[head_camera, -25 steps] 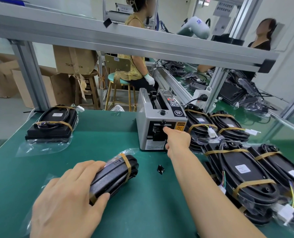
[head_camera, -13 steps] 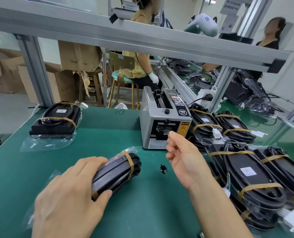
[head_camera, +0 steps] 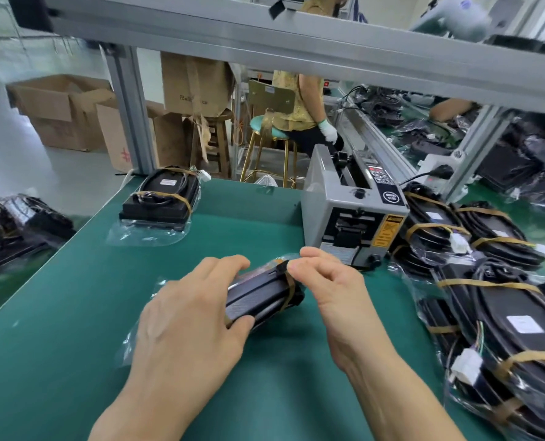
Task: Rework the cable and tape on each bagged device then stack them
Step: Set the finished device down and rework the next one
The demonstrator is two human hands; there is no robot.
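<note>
Green table (head_camera: 73,313) fills the view, with open room in front and to the left, its left edge running diagonally up to the far-left corner. On the right, a crowded pile of bagged devices (head_camera: 500,313), at least five that can be counted, banded with tan tape. The grey tape dispenser (head_camera: 347,214) stands behind the hands, just beside that pile. One stack of finished devices (head_camera: 161,202) sits alone at the far-left corner; how many it holds can't be made out. Centre stage: the bagged device (head_camera: 261,297) being worked, tipped on its edge on the table. The left hand (head_camera: 185,323) wraps it, fingers over the top, thumb underneath. The right hand (head_camera: 331,291) has curled fingers, fingertips pinched at the device's top end by the tape band (head_camera: 288,289); whether they hold tape is unclear.
</note>
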